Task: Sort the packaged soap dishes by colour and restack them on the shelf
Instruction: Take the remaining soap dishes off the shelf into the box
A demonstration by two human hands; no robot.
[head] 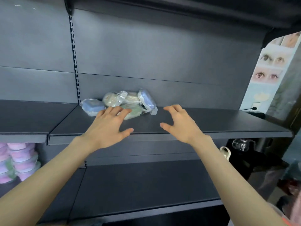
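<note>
Left hand [107, 128] and right hand [180, 123] spread, empty, above dark metal shelf [211, 121]; jumbled heap of plastic-wrapped blue, beige and green soap dishes [114, 100] unsorted, seemingly all left to do.

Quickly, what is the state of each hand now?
Left hand: open, holds nothing, fingertips near the green soap dish.
Right hand: open, holds nothing, over the shelf.

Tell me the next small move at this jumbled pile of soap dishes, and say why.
Probably close the left hand on the green soap dish: its fingers reach over that dish, which lies at the front of the mixed pile of blue, beige and green packs. Both hands are open and hold nothing; the right hand hovers above bare shelf.
</note>
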